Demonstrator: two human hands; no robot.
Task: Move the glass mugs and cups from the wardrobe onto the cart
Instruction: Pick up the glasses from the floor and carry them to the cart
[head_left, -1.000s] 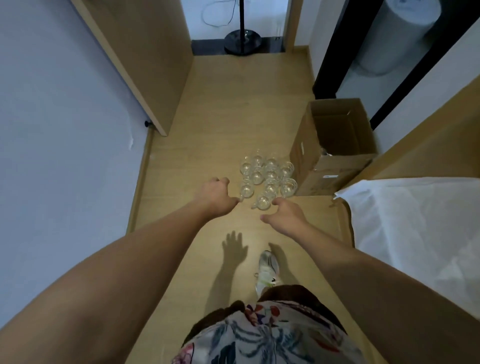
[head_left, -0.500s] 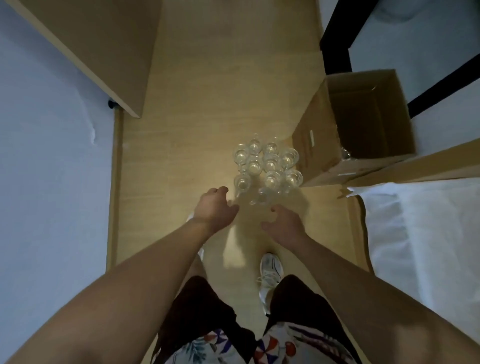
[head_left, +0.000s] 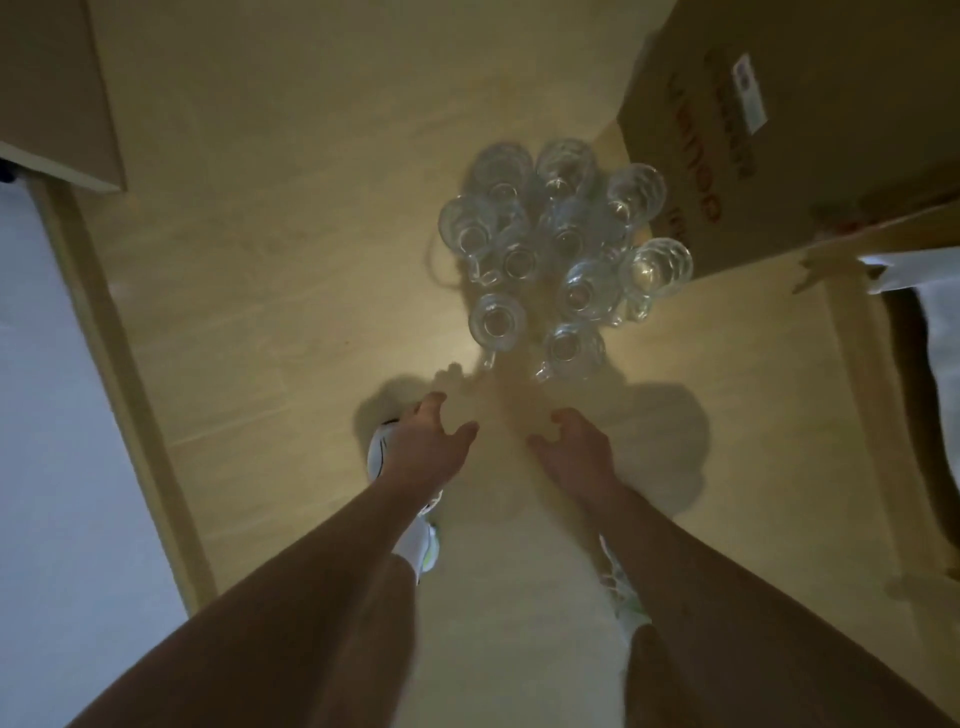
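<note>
Grip on both sides spread, nothing held — left hand (head_left: 426, 451) and right hand (head_left: 574, 451) hover at centre frame, just below the glass mugs (head_left: 561, 244) clustered on the floor (head_left: 291, 260) upper centre, beside a cardboard box (head_left: 779, 130). Packed glasses could be knocked over if grabbed carelessly. Handles blurred; cart not seen.
</note>
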